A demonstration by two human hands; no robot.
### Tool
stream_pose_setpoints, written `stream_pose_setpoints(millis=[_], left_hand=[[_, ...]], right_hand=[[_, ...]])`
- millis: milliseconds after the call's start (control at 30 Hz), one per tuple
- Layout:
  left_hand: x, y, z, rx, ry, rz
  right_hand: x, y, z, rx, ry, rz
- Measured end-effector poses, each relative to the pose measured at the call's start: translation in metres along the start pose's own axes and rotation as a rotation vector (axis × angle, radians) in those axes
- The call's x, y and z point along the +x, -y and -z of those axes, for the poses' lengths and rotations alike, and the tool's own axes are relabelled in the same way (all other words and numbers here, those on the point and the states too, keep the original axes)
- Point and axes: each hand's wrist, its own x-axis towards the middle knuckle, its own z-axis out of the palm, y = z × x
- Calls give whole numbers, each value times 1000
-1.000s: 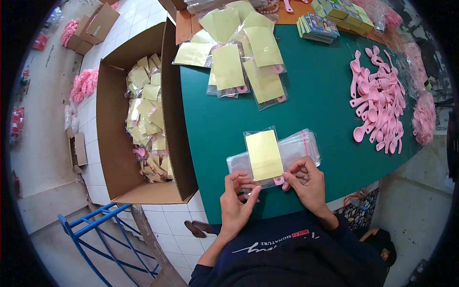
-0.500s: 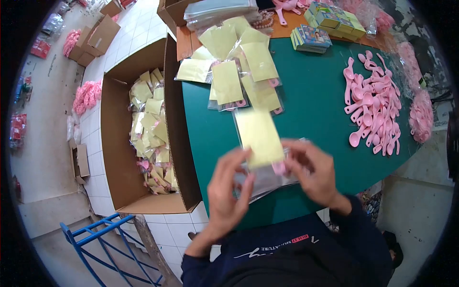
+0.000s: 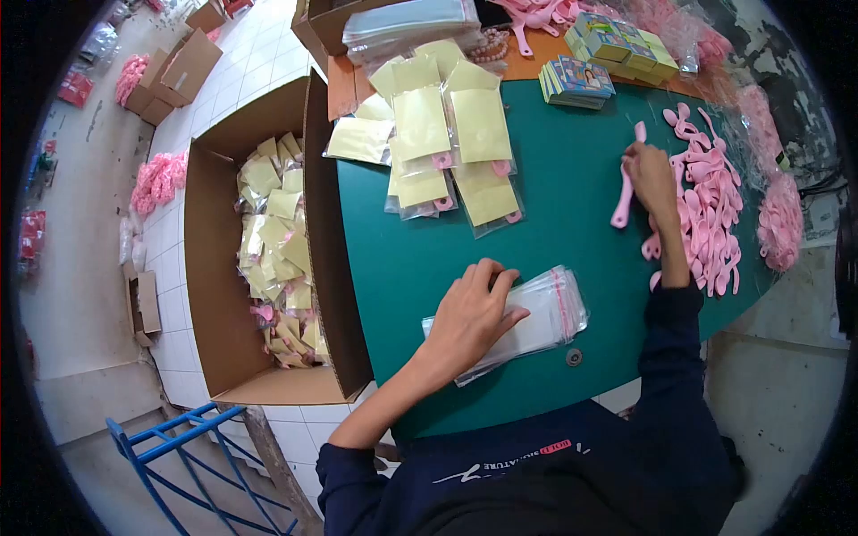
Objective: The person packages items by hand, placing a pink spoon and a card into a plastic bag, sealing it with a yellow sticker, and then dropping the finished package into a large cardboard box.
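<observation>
My right hand [image 3: 652,179] pinches a pink plastic spoon [image 3: 622,204] by its middle, at the left edge of a heap of pink spoons [image 3: 710,210]. My left hand [image 3: 469,313] rests over a stack of clear plastic bags [image 3: 545,317] near the table's front edge. Its thumb is apart from its bent fingers, and I see nothing held in it. Beyond the left hand lies a pile of filled bags with yellow cards [image 3: 420,125], pink handle ends showing at their lower edges.
Left of the green table [image 3: 572,232] stands a cardboard box [image 3: 219,268] of filled bags. At the back are stacks of printed cards [image 3: 576,80] and more clear bags [image 3: 411,27]. A small round metal piece [image 3: 574,357] lies near the front edge. A blue metal frame [image 3: 188,429] stands lower left.
The filled bag with a yellow card has left my hands and lies on the pile. My right hand has moved right to a spoon; my left has settled over the clear bags.
</observation>
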Motion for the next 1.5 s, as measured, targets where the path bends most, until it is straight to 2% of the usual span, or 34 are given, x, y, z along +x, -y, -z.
stream_pose_setpoints(millis=[100, 200, 300, 400, 500, 533, 600, 633, 733, 800, 833, 867, 1000, 1100, 1200, 1300, 1500], left_hand=[[5, 2, -2, -36, 113, 3], [4, 10, -8, -176, 63, -23], [4, 10, -7, -246, 13, -13], [3, 9, -4, -259, -28, 25], [1, 7, 2, -273, 14, 110], [0, 7, 2, -285, -42, 73], [-1, 7, 2, -309, -152, -1], [-1, 6, 4, -354, -144, 2], [-2, 3, 8, -453, -106, 17], [-4, 5, 3, -469, -64, 27], [-6, 5, 4, -513, -40, 62], [-7, 4, 4, -557, -14, 94], [-12, 7, 13, -872, 12, 281], [-12, 3, 31, -923, 81, 388], [-11, 3, 31, -950, 73, 392], [-10, 0, 32, -963, 59, 406], [-7, -5, 37, -976, 38, 406]], right_hand=[[-29, 11, 4, 304, 14, 67], [-55, 38, 42, 715, -64, -94], [-68, 39, 58, 1250, -7, -44], [-85, 57, 78, 1466, 35, 13], [-100, 67, 79, 1643, 104, -73], [-105, 69, 77, 1747, 172, -163], [-118, 88, 77, 1713, 193, -192], [-124, 94, 77, 1696, 203, -206], [-138, 93, 69, 1331, 57, 66], [-150, 102, 71, 1309, -32, -38], [-154, 106, 72, 1295, -78, -89], [-156, 106, 71, 1108, -127, -21], [-157, 101, 63, 812, -142, 40], [-158, 94, 66, 980, -109, -73], [-154, 97, 76, 1222, -120, -106], [-153, 110, 86, 1297, -207, -108], [-151, 116, 92, 1221, -191, -5]])
